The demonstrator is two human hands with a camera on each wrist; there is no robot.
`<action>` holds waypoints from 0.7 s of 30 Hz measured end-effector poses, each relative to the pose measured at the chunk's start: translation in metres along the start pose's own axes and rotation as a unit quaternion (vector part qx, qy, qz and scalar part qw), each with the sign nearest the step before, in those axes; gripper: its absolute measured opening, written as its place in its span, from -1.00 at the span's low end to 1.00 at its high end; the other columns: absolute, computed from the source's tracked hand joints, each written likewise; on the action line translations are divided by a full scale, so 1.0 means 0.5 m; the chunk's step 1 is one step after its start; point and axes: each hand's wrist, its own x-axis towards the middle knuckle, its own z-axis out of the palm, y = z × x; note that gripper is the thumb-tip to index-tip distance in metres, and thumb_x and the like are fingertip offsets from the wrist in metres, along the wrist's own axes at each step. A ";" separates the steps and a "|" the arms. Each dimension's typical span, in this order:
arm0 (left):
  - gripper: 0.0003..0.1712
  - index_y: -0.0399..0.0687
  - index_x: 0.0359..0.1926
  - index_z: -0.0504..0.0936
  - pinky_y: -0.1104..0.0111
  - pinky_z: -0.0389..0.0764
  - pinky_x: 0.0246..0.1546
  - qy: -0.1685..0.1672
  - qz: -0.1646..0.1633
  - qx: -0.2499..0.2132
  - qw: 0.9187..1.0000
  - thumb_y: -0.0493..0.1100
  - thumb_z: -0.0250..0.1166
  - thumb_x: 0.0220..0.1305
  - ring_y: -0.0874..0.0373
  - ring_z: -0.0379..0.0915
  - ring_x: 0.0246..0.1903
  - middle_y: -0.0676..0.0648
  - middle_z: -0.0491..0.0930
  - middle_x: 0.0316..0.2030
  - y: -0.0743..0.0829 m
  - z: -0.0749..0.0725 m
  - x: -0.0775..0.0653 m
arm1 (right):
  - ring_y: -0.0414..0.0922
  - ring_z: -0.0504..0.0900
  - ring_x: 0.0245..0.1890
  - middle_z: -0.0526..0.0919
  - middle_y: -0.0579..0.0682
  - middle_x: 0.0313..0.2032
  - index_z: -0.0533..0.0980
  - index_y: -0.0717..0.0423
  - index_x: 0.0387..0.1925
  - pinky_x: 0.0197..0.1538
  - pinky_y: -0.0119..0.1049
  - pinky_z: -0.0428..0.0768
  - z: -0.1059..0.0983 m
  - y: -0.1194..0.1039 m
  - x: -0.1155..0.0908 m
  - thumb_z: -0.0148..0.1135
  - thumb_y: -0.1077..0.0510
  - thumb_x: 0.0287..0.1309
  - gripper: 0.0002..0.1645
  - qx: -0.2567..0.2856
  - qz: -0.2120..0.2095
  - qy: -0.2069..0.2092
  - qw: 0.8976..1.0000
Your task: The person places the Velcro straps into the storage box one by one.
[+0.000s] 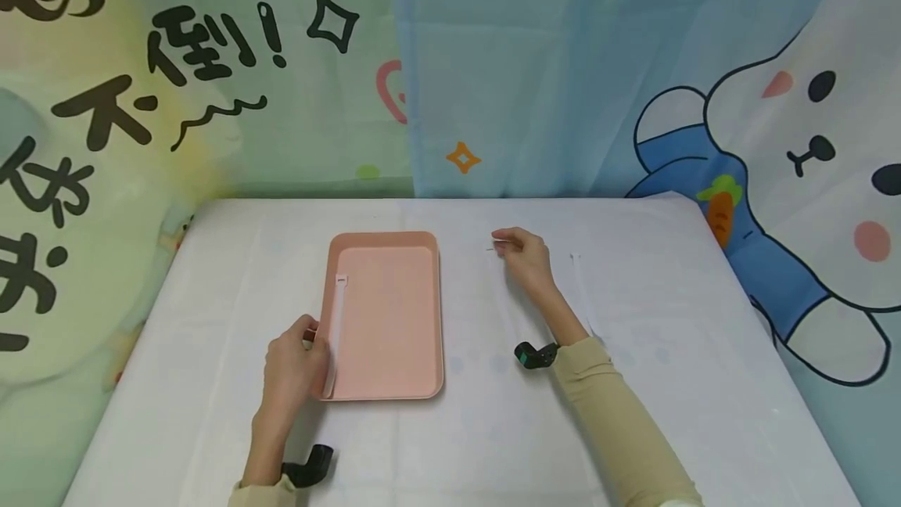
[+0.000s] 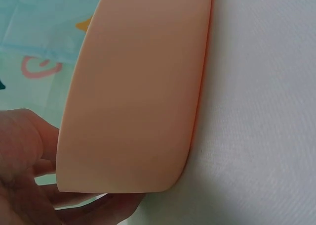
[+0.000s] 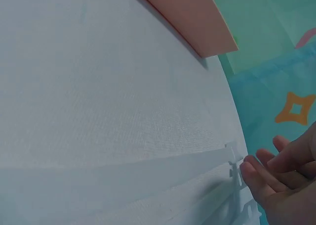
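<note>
A pink rectangular tray (image 1: pixel 390 319) lies flat on the table. Inside it, along the left wall, is a white strip with a slotted head, like a cable tie (image 1: pixel 340 311). My left hand (image 1: pixel 292 370) holds the tray's left side near its front corner; in the left wrist view, fingers (image 2: pixel 101 210) curve along the outside of the tray wall (image 2: pixel 133 96). Right of the tray, my right hand (image 1: pixel 526 260) is at the far end of more white strips (image 3: pixel 148 173). Its fingertips touch or nearly touch one strip's head; the contact is unclear.
A white cloth covers the table (image 1: pixel 450 452). Another faint white strip (image 1: pixel 579 288) lies right of my right hand. Printed curtains (image 1: pixel 528 84) hang behind and beside the table. A black wrist camera (image 1: pixel 307 468) sits on each wrist.
</note>
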 end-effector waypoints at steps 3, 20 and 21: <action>-0.78 -0.24 -0.12 0.65 0.29 0.37 -0.60 0.001 -0.001 0.002 1.000 -0.30 0.16 0.25 0.09 0.49 -0.56 -0.27 0.73 -0.30 0.000 0.001 0.002 | 0.09 0.66 0.20 0.68 0.22 0.14 0.60 0.27 0.14 0.22 -0.05 0.58 0.002 0.001 0.005 0.08 0.39 0.37 -0.62 -0.001 -0.002 0.001 1.000; -0.79 -0.24 -0.12 0.64 0.27 0.45 -0.57 0.009 -0.002 0.018 1.000 -0.30 0.17 0.27 0.01 0.62 -0.49 -0.25 0.74 -0.34 0.002 0.007 0.002 | 0.09 0.66 0.18 0.69 0.21 0.14 0.60 0.25 0.15 0.15 -0.11 0.61 0.005 0.009 0.017 0.00 0.42 0.29 -0.55 -0.017 -0.009 -0.014 1.000; -0.80 -0.24 -0.13 0.65 0.27 0.45 -0.57 0.010 -0.002 0.018 1.000 -0.30 0.17 0.27 0.02 0.62 -0.49 -0.25 0.74 -0.35 0.002 0.007 0.003 | 0.08 0.67 0.17 0.69 0.19 0.14 0.60 0.23 0.14 0.15 -0.10 0.61 0.004 0.010 0.018 0.00 0.41 0.29 -0.55 -0.018 -0.012 -0.014 1.000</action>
